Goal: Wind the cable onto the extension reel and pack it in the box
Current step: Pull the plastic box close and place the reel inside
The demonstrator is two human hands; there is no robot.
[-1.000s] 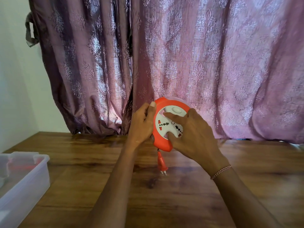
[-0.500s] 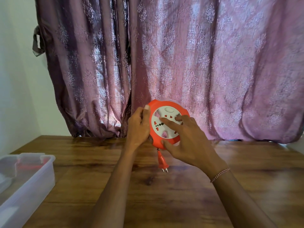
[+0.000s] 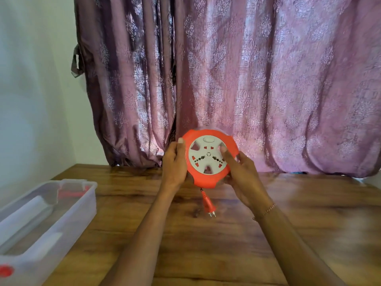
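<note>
I hold an orange extension reel with a white socket face up above the wooden table, face toward me. My left hand grips its left rim, thumb on the front edge. My right hand holds the right and lower rim, with a finger lying across the white face. A short end of orange cable with its plug dangles below the reel, pins down; the rest of the cable is hidden inside. The clear plastic box stands open at the left of the table.
The wooden table stretches under both arms. A purple patterned curtain hangs close behind the reel. A white wall fills the left. The box has a red latch at its far end and pale items inside.
The reel's white face has turned, and the reel now faces me more squarely. My right hand slid from the face toward the right rim. The view shifted right, so the box shows more.
</note>
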